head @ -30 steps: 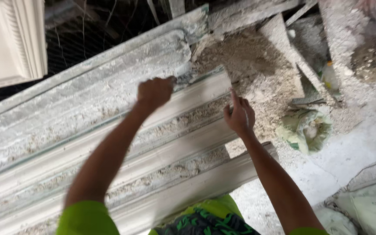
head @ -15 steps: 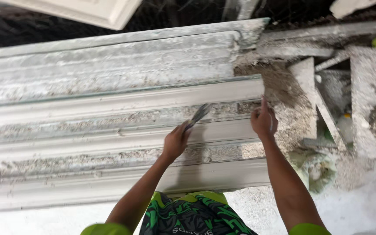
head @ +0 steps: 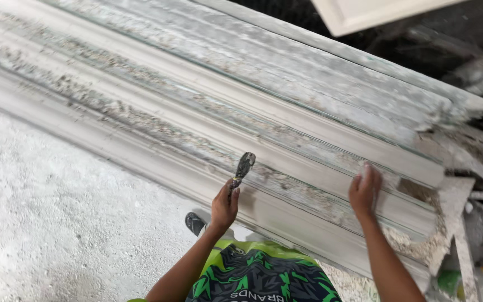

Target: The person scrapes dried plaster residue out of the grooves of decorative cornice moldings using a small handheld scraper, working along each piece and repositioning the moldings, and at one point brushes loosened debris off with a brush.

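The left hand (head: 225, 204) is clenched round the handle of a scraper (head: 242, 168), whose dark blade points up and rests on or just above the moulding (head: 286, 162), a long white plaster length with stepped ridges and gritty crusted grooves that runs slantwise across the view. The right hand (head: 364, 190) lies flat and released, palm down on a smooth ridge of the moulding near its broken right end, pressing or steadying rather than gripping. Compared with half a second ago the view has swung, so the moulding now slopes down to the right; the scraper sits in much the same groove and the right hand has kept its place on the ridge, which suggests the scraping of that crusted channel is going on, not finished, since grit shows along the grooves to the left of the blade. Below the moulding, near the left wrist, a dark sandal (head: 195, 223) peeps out, and the person's green-and-black shorts (head: 264, 277) fill the bottom edge. Left of the moulding is rough pale floor (head: 57, 223). Past its right end lie broken plaster scraps (head: 454, 223), and above it hangs a white framed panel (head: 375, 14); nothing blocks the scraper's path along the groove.
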